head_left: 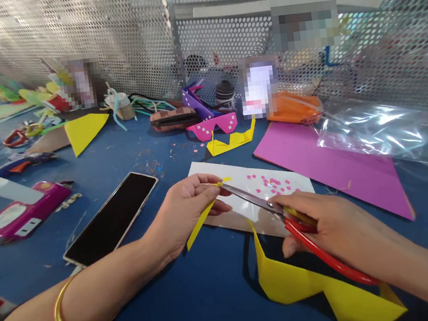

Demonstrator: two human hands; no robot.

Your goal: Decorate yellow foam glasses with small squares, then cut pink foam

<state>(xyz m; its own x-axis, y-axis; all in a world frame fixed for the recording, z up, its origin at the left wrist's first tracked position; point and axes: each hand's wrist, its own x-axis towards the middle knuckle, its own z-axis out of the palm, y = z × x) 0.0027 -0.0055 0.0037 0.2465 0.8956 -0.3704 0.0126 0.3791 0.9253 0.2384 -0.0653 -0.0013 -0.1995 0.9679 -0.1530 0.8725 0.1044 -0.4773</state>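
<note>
My left hand [197, 201] pinches a narrow yellow paper strip [201, 225], whose long end hangs below the fingers. In my right hand [316, 216] are red-handled scissors [247, 195], their blade tips at the strip's end by my left fingertips. Under both hands lies a white sheet [239, 210] with several small pink paper squares [274, 183] and a few yellow bits [226, 179] on it. Close below my right hand stands a yellow paper glasses shape [289, 280], partly hidden by the scissors handle and the wrist.
A black-screened phone [114, 218] and a magenta tape dispenser [29, 204] lie left. Purple paper [326, 165] and clear plastic [383, 125] are at right. Behind are pink paper glasses [213, 125], another yellow pair [231, 142], a lit phone [257, 89] and a perforated metal wall [134, 35].
</note>
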